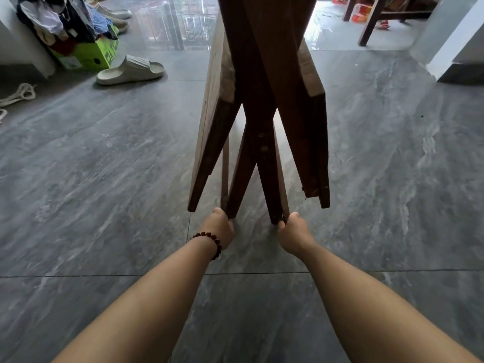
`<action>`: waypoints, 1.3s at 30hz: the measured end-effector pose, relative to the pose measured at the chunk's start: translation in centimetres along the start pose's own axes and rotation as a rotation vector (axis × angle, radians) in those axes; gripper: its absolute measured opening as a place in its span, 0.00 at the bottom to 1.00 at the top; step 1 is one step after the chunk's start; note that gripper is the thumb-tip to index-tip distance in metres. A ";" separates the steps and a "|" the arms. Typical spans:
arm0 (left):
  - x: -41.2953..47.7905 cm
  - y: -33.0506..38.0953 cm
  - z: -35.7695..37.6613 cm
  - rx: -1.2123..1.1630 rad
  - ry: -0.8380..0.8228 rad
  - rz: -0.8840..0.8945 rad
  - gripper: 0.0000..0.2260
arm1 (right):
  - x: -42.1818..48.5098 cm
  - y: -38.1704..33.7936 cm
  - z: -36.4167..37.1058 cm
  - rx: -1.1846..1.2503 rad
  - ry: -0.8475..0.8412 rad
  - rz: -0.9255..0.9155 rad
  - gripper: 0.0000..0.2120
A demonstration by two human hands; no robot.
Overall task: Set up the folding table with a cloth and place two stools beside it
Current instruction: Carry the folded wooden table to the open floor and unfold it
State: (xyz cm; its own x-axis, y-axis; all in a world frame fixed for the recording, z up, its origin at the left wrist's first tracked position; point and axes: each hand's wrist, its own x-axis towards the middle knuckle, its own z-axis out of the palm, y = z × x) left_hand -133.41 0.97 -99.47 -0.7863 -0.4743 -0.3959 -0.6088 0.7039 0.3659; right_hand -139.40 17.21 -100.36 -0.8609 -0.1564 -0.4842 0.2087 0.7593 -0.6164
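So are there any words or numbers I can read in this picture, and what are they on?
Green box: big dark letters on its side, cut off and at an angle, not readable.
Red and orange packages under the far table: some print, too blurred to read.
Folding table, slippers, floor: no writing visible.
So nothing here can be read for sure.

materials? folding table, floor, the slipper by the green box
Folding table: dark-stained wood, grain and bare worn patches visible, matte. Floor: glossy grey marble-look tile, grout lines and window reflections. Slipper: pale moulded foam or rubber, likely; one-piece and ribbed.
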 end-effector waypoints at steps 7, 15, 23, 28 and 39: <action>-0.5 3.1 1.8 -0.010 -0.022 0.057 0.15 | -0.1 2.7 -2.6 -0.044 0.064 0.039 0.13; -1.1 3.1 2.3 -0.061 -0.067 0.034 0.15 | -0.3 4.1 -3.7 -0.066 0.042 0.022 0.10; -0.9 2.2 2.1 -0.140 -0.109 -0.017 0.18 | -0.7 3.8 -2.8 -0.018 0.058 0.022 0.13; -1.2 2.6 1.7 -0.134 -0.128 -0.039 0.17 | -1.3 3.3 -1.9 0.072 0.159 0.079 0.12; -2.9 4.0 3.0 -0.051 -0.092 -0.054 0.18 | -1.2 4.8 -2.9 0.022 0.134 0.074 0.08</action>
State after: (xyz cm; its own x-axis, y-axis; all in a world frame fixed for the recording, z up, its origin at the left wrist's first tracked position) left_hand -133.24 6.77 -99.39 -0.7410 -0.4586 -0.4905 -0.6561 0.6498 0.3837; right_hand -138.71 22.87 -101.00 -0.8967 -0.0132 -0.4425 0.2831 0.7512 -0.5962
